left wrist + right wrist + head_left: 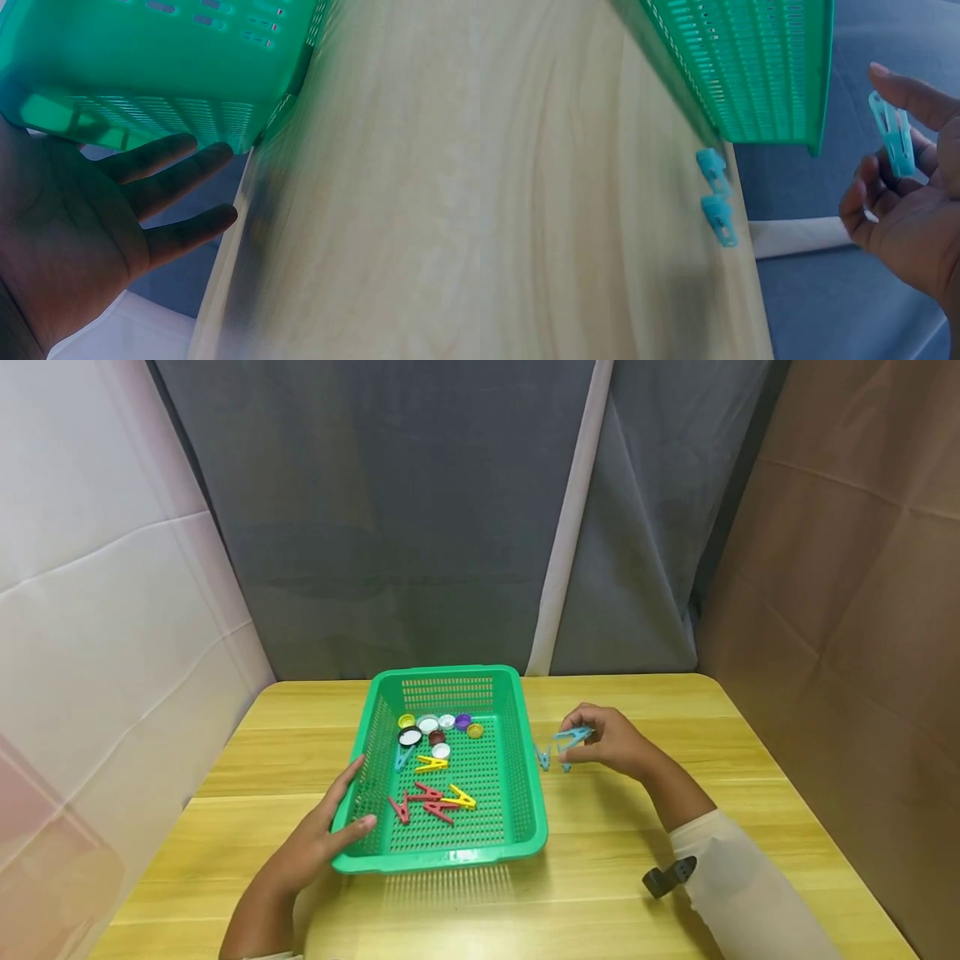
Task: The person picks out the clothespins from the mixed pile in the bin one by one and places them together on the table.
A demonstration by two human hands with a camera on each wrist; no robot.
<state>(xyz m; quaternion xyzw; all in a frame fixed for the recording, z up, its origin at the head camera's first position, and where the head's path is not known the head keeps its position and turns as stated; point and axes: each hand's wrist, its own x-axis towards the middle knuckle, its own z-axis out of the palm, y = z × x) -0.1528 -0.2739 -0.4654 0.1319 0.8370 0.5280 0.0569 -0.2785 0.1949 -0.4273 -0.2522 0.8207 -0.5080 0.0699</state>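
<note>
I note pegs and caps in basket; right hand pinching blue peg, left hand straight-fingered, two loose pegs remaining outside.

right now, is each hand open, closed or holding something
Left hand: open, against the green plastic basket.
Right hand: closed, holding a light-blue clothespin.

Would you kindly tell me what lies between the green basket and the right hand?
In the head view, two blue clothespins lie on the table, one partly behind the hand.
</note>
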